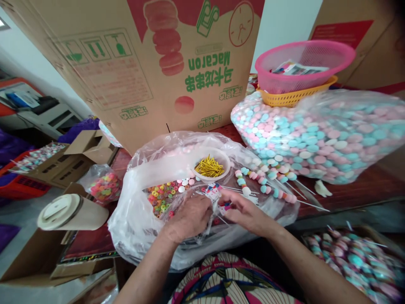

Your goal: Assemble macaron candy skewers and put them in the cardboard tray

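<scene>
My left hand (191, 213) is closed, its curled fingers at the edge of a small clear printed plastic wrapper (213, 192). Close by on the right, my right hand (247, 213) has thumb and forefinger apart, with the fingertips beside that wrapper. More printed plastic shows in the gap between the hands, partly hidden by the fingers. Just beyond them stands a white bowl (227, 172) of yellow twist ties (209, 167). Colourful ring candies (160, 198) lie left of my left hand. Skewers of pastel candies (262, 181) rest to the right on the clear plastic sheet (126, 219).
A big cardboard box (126, 63) rises behind. At right sits a large bag of pink, blue and white candies (316, 135), with a pink basket (262, 71) and a yellow basket (284, 99) on top. A lidded cup (91, 215) and a small candy bag (106, 185) are at left.
</scene>
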Tool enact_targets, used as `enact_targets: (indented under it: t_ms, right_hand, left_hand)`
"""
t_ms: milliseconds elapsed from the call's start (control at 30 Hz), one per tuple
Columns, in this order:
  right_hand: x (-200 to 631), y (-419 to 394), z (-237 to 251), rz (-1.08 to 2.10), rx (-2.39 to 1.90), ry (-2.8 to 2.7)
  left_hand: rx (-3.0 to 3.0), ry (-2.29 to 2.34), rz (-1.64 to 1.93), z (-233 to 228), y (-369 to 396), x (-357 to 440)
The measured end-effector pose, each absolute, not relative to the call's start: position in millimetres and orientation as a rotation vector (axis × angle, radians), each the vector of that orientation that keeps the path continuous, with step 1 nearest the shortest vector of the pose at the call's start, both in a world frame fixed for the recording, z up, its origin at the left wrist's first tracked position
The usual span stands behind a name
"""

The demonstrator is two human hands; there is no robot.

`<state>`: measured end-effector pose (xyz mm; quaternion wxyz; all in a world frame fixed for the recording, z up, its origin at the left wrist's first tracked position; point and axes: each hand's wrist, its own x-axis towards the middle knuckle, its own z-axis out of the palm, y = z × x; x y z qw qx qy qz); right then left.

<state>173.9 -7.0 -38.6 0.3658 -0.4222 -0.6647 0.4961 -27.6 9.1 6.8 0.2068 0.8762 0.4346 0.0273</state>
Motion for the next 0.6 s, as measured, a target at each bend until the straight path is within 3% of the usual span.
enact_targets:
  t_ms: [200,300,467,600]
  right_hand:
    - [157,-10,-54,1.045,-1.282,-1.645]
    - [159,-7,-51,1.146,-1.297,-1.498]
    - [172,-1,-39,1.68,-1.041,-1.36]
    - [168,-4,-44,1.507,-1.135,-1.372]
  left_hand:
    - [2.241,1.302,0.269,-1,5,-21]
    - [1.97,1.375,0.458,-15,1,-16]
    - [1.597,1.193,0.583,-22,1,-17]
    - [1.606,1.121,0.569,-20,2,-24]
